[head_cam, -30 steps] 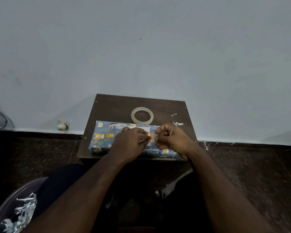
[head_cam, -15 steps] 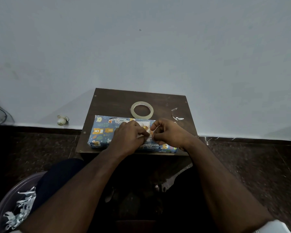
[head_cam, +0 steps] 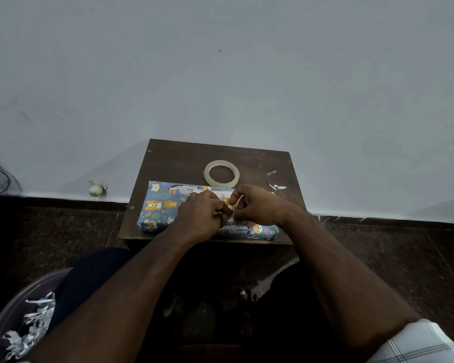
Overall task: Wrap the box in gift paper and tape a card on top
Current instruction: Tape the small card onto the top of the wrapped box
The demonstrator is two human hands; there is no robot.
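Observation:
The box [head_cam: 160,208], wrapped in blue paper with bears and leopards, lies along the front of a small dark wooden table [head_cam: 184,158]. A white card [head_cam: 222,194] with a golden picture lies on top of it, mostly hidden by my hands. My left hand [head_cam: 202,218] and my right hand [head_cam: 257,205] meet over the card, fingers curled, and pinch something thin between them that looks like a piece of clear tape. A roll of clear tape [head_cam: 222,173] lies flat just behind the box.
Scraps of paper and tape [head_cam: 275,185] lie on the table's right side. A bin [head_cam: 24,323] with shredded paper stands at the lower left on the dark floor. A small white object [head_cam: 97,188] sits by the wall. The wall rises right behind the table.
Both hands have stayed together over the card, shifting slightly toward the box's front edge. The box and the tape roll have not moved.

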